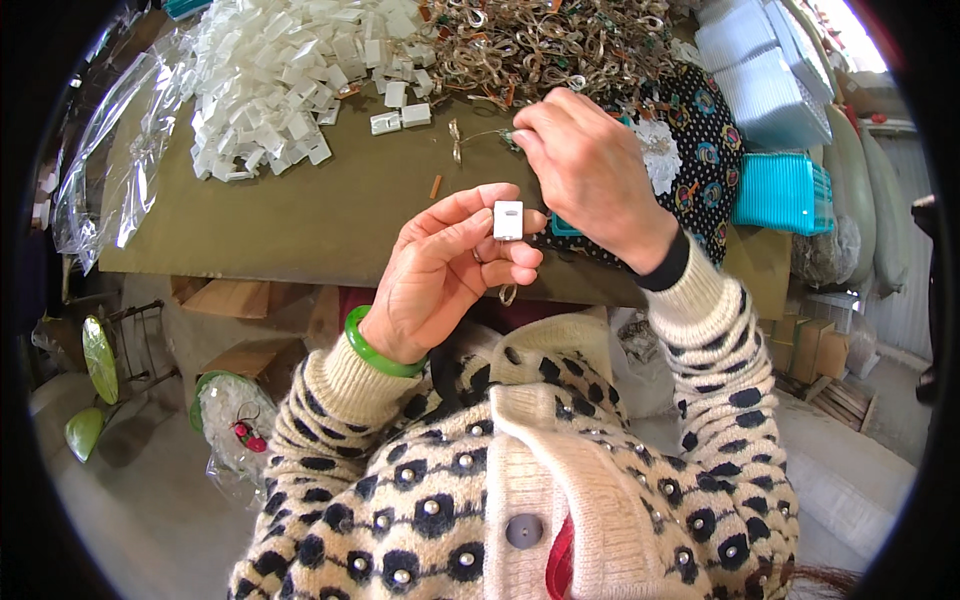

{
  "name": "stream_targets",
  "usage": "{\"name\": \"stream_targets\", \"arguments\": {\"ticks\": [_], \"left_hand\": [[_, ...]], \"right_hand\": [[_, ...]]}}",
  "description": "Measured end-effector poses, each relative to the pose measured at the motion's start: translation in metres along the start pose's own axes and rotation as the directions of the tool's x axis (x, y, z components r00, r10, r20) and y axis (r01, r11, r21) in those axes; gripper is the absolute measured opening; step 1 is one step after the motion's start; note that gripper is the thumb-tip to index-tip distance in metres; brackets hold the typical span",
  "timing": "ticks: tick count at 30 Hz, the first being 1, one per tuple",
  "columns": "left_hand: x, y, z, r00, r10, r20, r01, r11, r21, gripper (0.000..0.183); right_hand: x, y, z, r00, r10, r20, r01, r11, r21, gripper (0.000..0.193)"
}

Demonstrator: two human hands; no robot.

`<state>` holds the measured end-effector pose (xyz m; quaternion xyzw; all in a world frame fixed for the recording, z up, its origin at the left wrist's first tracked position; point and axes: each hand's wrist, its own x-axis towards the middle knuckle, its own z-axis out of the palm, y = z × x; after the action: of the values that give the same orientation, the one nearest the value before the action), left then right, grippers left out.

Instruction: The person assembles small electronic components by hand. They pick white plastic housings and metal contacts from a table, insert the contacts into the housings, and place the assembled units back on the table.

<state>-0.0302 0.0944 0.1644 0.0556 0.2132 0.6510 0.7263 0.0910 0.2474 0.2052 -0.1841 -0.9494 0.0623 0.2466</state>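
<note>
My left hand (445, 270) is raised palm-up over the near edge of the table (300, 210), pinching a small white plastic tag (508, 220) between thumb and fingertips. A green bangle (372, 350) circles that wrist. Farther back, my right hand (590, 170) reaches toward a tangled heap of thin metal hooks with small green beads (540, 45); its fingers are closed on a thin wire piece (480, 135) at the heap's edge. A large pile of the same white plastic tags (290, 80) lies at the back left.
A black patterned cloth (700, 130) lies under my right wrist. Clear plastic bags (110, 170) hang off the table's left edge. Stacked white trays (760, 70) and a turquoise stack (785, 195) stand at right. Cardboard boxes (810, 350) and a bag (235, 420) sit on the floor.
</note>
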Motion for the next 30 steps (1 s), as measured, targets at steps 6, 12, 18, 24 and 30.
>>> {"name": "stream_targets", "arguments": {"ticks": [6, 12, 18, 24, 30], "left_hand": [[0.0, 0.001, -0.001, 0.996, 0.027, -0.082, -0.016, 0.992, 0.128, 0.024], [-0.004, 0.002, 0.003, 0.983, 0.088, -0.163, -0.056, 0.98, 0.193, 0.023], [-0.005, 0.005, 0.006, 0.969, 0.208, -0.132, -0.168, 0.95, 0.264, 0.024], [-0.006, -0.003, 0.02, 0.929, 0.357, -0.096, -0.301, 0.881, 0.365, 0.026], [-0.005, 0.001, 0.021, 0.885, 0.454, -0.1, -0.309, 0.736, 0.602, 0.016]], "right_hand": [[0.017, 0.001, 0.029, 0.979, -0.032, 0.201, 0.094, 0.947, -0.308, 0.005], [0.015, 0.0, 0.011, 0.953, 0.23, 0.2, -0.268, 0.945, 0.187, 0.015], [-0.016, -0.023, -0.015, 0.727, 0.53, 0.437, -0.563, 0.095, 0.821, 0.014], [-0.038, -0.055, -0.004, 0.706, 0.649, 0.283, -0.43, 0.076, 0.9, 0.012], [-0.036, -0.058, -0.018, 0.873, 0.48, -0.087, -0.273, 0.628, 0.729, 0.042]]}}
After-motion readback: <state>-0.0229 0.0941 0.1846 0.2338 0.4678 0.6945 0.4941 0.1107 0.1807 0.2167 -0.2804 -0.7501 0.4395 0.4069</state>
